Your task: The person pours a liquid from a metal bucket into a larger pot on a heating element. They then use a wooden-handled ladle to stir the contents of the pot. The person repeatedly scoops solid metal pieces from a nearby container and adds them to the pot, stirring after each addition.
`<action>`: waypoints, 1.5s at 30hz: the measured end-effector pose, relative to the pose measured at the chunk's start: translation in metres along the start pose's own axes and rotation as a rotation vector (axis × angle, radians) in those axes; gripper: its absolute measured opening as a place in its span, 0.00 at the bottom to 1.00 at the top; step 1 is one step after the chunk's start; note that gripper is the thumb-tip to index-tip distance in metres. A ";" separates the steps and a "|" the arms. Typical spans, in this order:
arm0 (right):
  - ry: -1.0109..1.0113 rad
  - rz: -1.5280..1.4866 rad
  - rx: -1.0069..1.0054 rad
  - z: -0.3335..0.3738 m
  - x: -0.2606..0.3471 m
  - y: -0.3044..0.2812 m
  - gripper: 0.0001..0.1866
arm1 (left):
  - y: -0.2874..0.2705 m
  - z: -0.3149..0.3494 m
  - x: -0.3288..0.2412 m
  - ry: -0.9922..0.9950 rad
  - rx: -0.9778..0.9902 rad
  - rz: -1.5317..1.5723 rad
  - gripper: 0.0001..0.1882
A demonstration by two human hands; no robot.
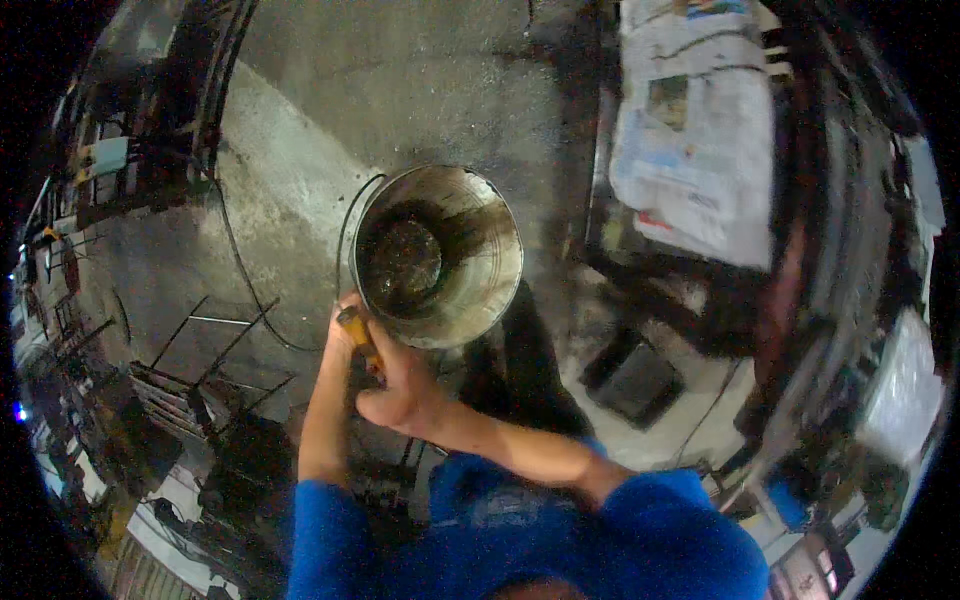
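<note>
A round metal bucket [480,250] faces me with its mouth open, dark residue and wet-looking grime at its bottom and along its wall. Its thin wire handle [348,220] curves along the left side. My left hand [343,318] is closed at the bucket's lower left rim, its fingers partly hidden. Crossing in toward it, my right hand [398,388] is closed around a yellow tool handle with a dark end [358,337]. The tool's working end does not show, so its kind cannot be told. Both hands are close together.
White printed sacks or sheets [700,150] lie on a dark stand to the right. A dark square block [633,380] is on the floor below it. Metal racks [110,150] stand at the left, with a thin-framed metal piece [205,340] and a cable [238,260] nearby.
</note>
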State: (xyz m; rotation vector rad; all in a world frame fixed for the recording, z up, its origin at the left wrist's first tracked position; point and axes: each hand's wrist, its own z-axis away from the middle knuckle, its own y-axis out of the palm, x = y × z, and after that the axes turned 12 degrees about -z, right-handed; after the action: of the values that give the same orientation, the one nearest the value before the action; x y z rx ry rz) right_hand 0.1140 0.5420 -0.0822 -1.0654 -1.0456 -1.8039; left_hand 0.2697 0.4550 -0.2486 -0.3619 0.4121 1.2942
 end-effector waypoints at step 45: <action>0.626 -0.705 -1.979 0.752 -0.418 -0.468 0.19 | 0.318 0.324 0.144 0.299 0.682 -1.851 0.22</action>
State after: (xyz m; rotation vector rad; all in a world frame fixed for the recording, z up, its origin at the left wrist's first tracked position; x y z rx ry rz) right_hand 0.0446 1.4807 -0.3516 -0.7827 1.3674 -3.3052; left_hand 0.0222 0.8068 -0.0452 -0.1941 0.4966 -0.7182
